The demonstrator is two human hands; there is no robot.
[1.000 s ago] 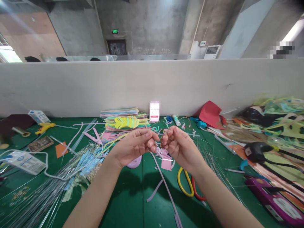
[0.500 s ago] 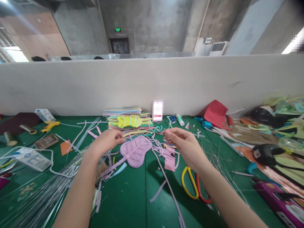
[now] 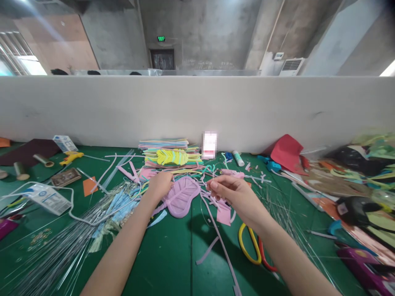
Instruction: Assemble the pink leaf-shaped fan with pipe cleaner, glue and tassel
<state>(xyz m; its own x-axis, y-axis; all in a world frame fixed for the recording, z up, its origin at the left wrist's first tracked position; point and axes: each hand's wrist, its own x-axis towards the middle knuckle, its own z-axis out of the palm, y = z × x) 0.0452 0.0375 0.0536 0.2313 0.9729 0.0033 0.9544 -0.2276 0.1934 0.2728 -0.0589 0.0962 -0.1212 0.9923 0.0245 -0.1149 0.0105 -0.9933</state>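
Observation:
A purple padded leaf (image 3: 182, 196) with raised veins and a stem lies at the table's middle. My left hand (image 3: 160, 187) is closed at the leaf's upper left edge, fingers curled down; what they hold, if anything, is hidden. Right of the leaf, my right hand (image 3: 230, 190) is raised, thumb and fingers pinched together. From its fingertips a faint thin wire (image 3: 202, 213) seems to curve down. Under that hand lie purple strips and a pink piece (image 3: 224, 215). Scissors with yellow and red handles (image 3: 249, 243) lie below my right wrist.
Behind the leaf are bundled coloured pipe cleaners (image 3: 163, 144) and a yellow-green leaf (image 3: 171, 157). A phone (image 3: 209, 146) leans on the white partition (image 3: 185, 107). Wire stems (image 3: 58, 246) spread at left, beside a yellow glue gun (image 3: 71, 157). Red sheet (image 3: 286, 153) and scraps lie right.
My left hand has moved right, to the leaf's upper edge. My right hand has shifted slightly left and lower, still pinched. The view has turned a little to the left.

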